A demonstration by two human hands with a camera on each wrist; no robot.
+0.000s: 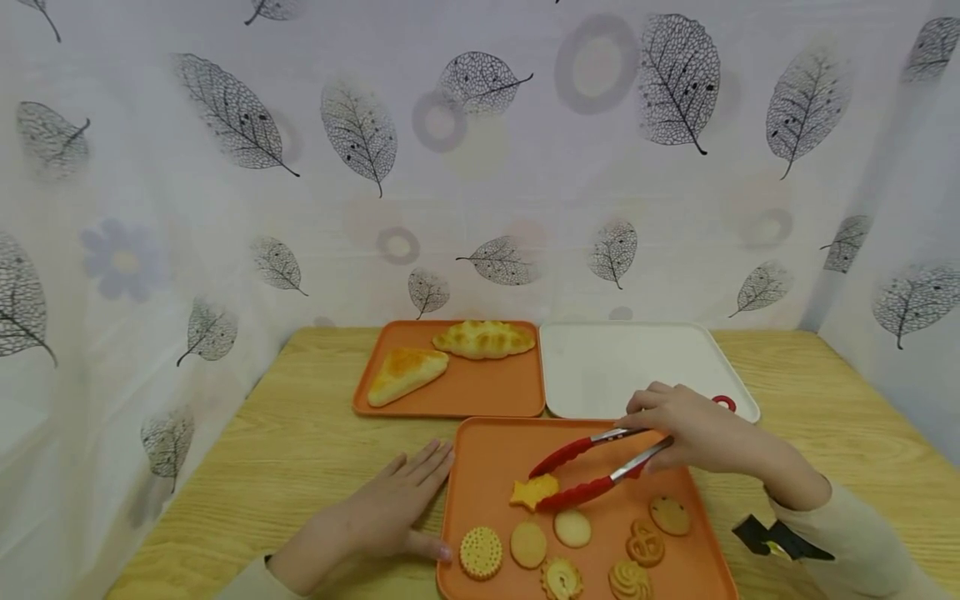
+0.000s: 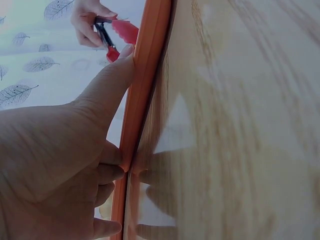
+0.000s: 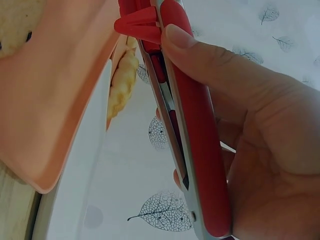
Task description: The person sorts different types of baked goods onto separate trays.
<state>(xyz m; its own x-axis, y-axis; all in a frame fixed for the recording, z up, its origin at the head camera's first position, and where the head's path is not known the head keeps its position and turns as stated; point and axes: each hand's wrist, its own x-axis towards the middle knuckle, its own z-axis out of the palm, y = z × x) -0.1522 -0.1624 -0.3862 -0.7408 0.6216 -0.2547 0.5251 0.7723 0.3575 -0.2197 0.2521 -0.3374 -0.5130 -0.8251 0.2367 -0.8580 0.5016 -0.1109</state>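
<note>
My right hand (image 1: 697, 429) grips a pair of tongs (image 1: 577, 493) with red tips, over the near orange tray (image 1: 491, 442). The tong tips stand on either side of a yellow star-like cookie (image 1: 536, 492). In the right wrist view the thumb presses along the red handle (image 3: 197, 130), with the other fingers behind it, partly hidden. My left hand (image 1: 390, 504) lies at the tray's left side, fingers stretched out, thumb at the rim. Nearer me on that tray are a round dotted cookie (image 1: 481, 553), a pretzel-shaped cookie (image 1: 646, 543), a swirl cookie (image 1: 631, 581) and several others.
Behind, another orange tray (image 1: 480, 396) holds a triangular pastry (image 1: 407, 375) and a braided bread (image 1: 484, 340). A white tray (image 1: 630, 367) stands right of it. All rest on a wooden table (image 1: 300, 417), with a leaf-print curtain (image 1: 510, 183) around it.
</note>
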